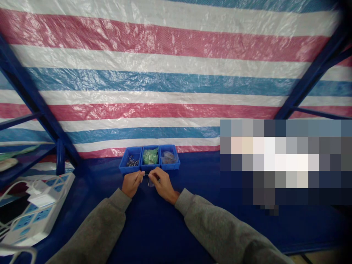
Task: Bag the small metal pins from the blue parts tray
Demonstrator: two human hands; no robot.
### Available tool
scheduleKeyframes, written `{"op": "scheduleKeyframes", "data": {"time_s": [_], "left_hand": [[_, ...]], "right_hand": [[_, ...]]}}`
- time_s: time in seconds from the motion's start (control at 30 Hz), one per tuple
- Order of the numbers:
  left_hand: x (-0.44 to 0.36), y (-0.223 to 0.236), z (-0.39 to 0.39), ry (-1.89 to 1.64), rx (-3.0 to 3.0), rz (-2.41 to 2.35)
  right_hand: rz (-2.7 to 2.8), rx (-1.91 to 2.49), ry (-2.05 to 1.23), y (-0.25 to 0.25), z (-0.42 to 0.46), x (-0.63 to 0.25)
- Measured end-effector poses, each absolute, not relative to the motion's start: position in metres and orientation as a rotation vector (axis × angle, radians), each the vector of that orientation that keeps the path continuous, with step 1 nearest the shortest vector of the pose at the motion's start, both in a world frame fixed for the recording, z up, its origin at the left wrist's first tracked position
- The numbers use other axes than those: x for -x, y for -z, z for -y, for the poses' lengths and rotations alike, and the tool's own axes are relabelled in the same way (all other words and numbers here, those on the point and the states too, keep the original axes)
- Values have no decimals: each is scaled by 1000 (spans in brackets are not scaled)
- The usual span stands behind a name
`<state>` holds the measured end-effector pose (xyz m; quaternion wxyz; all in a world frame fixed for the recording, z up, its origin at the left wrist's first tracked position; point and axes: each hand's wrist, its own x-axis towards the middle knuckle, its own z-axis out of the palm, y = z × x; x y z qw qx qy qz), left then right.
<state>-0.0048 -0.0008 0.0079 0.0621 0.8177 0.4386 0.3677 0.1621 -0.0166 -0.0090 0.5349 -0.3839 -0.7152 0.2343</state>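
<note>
Fingertips (142, 176) of our left hand (131, 184) close in a pinch on one end of a thin pale piece (146, 175), which lies below the centre of the frame, a little to its left; thumb and forefinger of our right hand (164, 183) close on the other end, so both our grips are on it, though it is too small for us to tell what it is. Just under it, partly hidden by our right hand, we see a small dark item (150, 183) with a shiny edge, over the dark blue tabletop (154, 227). Just above our hands in the frame, three containers stand side by side: a blue left bin (129, 170) with loose metallic pieces (132, 161), a blue middle bin (145, 167) with a green bundle (150, 156), and a blue right bin (172, 167) with some clear plastic (169, 158). Our grey sleeves (93, 223) run to the lower left and lower right. At the lower left we have a white power strip (45, 229) bearing a white adapter (44, 195). Behind everything hangs a striped sheet (176, 82) in red, white and blue, and a pixelated block (275, 161) covers the right side, so we cannot tell what it hides
</note>
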Motion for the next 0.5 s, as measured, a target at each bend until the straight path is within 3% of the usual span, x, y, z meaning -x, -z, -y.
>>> {"op": "scheduleKeyframes", "data": {"time_s": [0.5], "left_hand": [[2,-7,4,-1191,-2451,-1182]], "right_hand": [[1752,977,-549,15,10,-162]]}}
